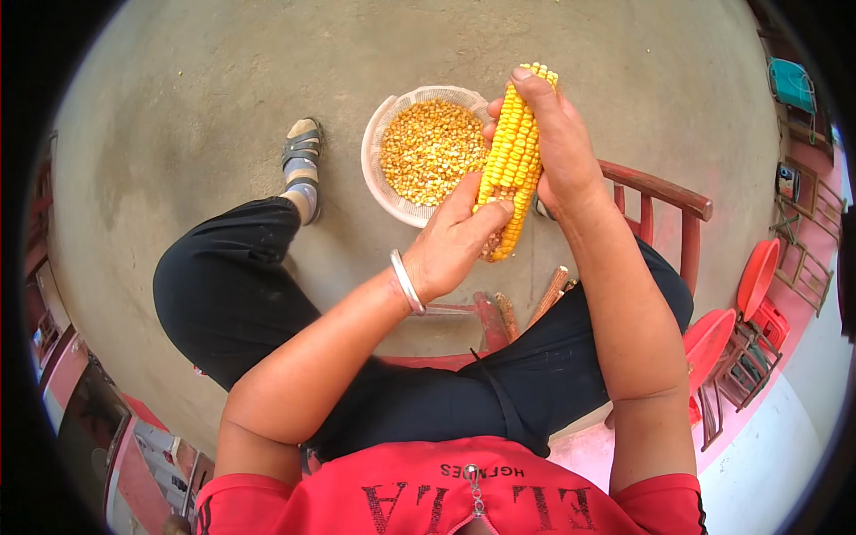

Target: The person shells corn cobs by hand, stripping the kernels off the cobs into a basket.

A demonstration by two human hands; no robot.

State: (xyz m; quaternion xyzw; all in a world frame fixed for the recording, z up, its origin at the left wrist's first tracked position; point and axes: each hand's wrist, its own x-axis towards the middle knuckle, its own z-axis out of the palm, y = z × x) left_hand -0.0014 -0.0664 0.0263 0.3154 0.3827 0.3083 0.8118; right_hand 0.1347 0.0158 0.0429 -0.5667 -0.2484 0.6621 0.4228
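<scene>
A yellow corn cob [514, 147] is held up at a tilt before me, with a bare patch of missing kernels near its lower end. My right hand [562, 138] wraps round its upper part, thumb lying near the tip. Lower down, my left hand [455, 236], with a silver bangle at the wrist, grips the bottom end and presses its thumb at the bare patch. Beyond the hands, a pale plastic basket [373, 169] on the floor holds loose corn kernels [432, 152]; the cob overlaps its right side.
Stripped cobs [546, 296] lie by my thigh near a red wooden frame [490, 321]. A red wooden chair [655, 189] stands at the right. Red round stools [758, 272] and a teal container [792, 85] are along the right wall. Concrete floor [624, 71] surrounds the basket.
</scene>
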